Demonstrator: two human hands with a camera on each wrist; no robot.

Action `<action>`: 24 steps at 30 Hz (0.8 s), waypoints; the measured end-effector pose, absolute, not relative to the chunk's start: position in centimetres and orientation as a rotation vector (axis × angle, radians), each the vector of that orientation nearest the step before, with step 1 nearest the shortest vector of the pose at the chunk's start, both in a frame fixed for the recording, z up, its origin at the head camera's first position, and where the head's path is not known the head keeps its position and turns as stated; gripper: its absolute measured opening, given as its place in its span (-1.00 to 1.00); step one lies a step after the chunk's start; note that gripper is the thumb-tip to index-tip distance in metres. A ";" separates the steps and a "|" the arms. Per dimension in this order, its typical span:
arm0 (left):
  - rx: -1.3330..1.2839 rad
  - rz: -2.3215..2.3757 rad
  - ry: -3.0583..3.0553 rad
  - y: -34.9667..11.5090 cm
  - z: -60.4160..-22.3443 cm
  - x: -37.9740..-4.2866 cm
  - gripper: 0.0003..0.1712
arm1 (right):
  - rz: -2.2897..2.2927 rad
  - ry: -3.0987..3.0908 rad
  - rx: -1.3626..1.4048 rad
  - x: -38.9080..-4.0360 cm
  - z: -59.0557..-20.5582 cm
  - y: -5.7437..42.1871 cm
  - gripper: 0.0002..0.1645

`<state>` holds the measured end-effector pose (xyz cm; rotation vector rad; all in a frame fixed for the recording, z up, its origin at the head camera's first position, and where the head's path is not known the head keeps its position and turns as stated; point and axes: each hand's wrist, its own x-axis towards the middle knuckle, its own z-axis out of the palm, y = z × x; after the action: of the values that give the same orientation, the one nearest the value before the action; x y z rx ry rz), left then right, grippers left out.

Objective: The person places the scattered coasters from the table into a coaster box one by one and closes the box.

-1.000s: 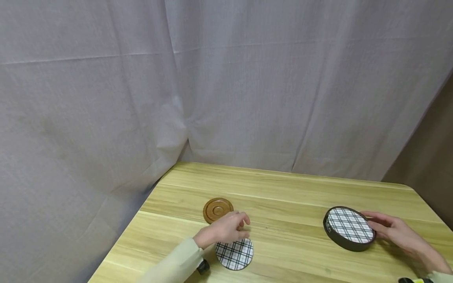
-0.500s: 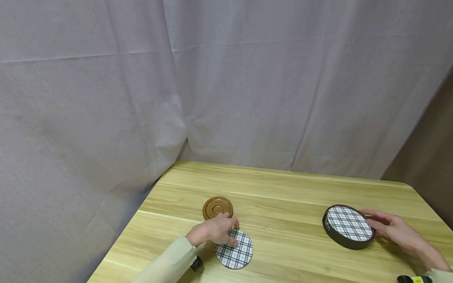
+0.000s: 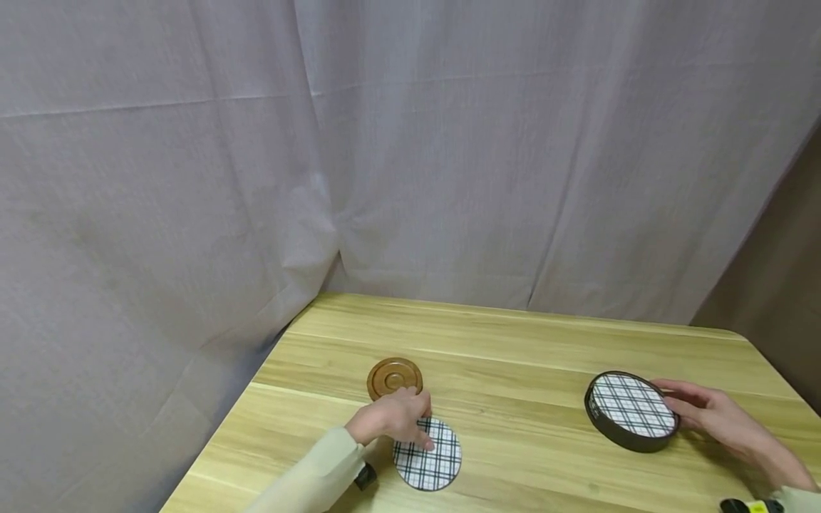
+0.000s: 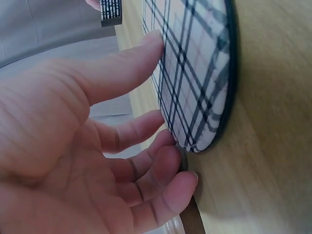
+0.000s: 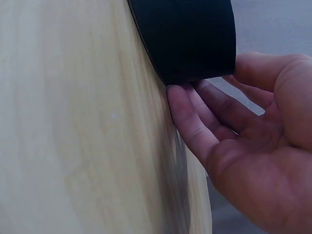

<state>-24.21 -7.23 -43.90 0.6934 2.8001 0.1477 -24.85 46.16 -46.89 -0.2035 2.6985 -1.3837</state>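
Observation:
On the left, a round plaid coaster [image 3: 436,467] lies on the table, white with dark lines. My left hand [image 3: 393,417] pinches its far left edge: the thumb [image 4: 141,53] is on the plaid face and the curled fingertips are at the rim. A brown wooden round [image 3: 388,374] with ring grooves lies just beyond, partly behind this hand. Farther right stands a dark round coaster holder [image 3: 631,442], its top filled by a plaid coaster [image 3: 631,406]. My right hand [image 3: 721,420] grips the holder's right side, fingertips low against the dark wall [image 5: 190,39].
The light wooden table [image 3: 513,370] carries these things. A grey curtain [image 3: 449,178] hangs along its back and left edges, and a brown surface [image 3: 782,285] borders it at the right.
My left hand came down and left onto the plaid coaster's edge, and the coaster has since shifted slightly toward the near right. My right hand and the holder have stayed put.

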 end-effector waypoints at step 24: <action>0.653 0.324 2.796 -7.8 -42.4 -23.8 -0.43 | -1.354 2.700 -0.170 -25.0 -47.0 46.1 -0.35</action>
<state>-23.81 -7.77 -42.45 0.6531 2.7959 0.3236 -25.04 46.11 -47.04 -0.1702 2.6996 -1.3539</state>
